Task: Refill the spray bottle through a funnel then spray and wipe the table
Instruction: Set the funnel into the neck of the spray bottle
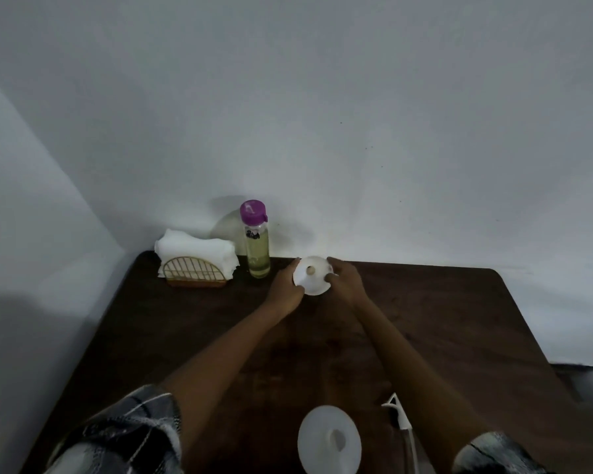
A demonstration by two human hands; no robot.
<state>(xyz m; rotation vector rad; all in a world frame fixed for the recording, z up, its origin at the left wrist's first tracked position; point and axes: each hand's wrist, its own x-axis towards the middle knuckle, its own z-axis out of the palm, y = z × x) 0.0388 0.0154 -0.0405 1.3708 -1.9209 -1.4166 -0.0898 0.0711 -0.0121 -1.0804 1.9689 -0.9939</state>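
A white funnel (313, 276) is held over the far part of the dark wooden table (442, 319), its wide mouth facing me. My left hand (286, 286) grips its left rim and my right hand (345, 279) grips its right rim. A clear bottle (256, 244) with a purple cap and pale yellow liquid stands upright just left of the funnel, apart from my hands. Near the front edge is a white round spray bottle (329, 443) seen from above, with its neck open. Its white spray head (398, 413) with a tube lies on the table beside it, to the right.
A gold wire holder (194, 276) with a stack of white tissues (194, 248) stands at the back left corner, against the wall. Bare table lies right of my hands. My checked sleeves show at the bottom corners.
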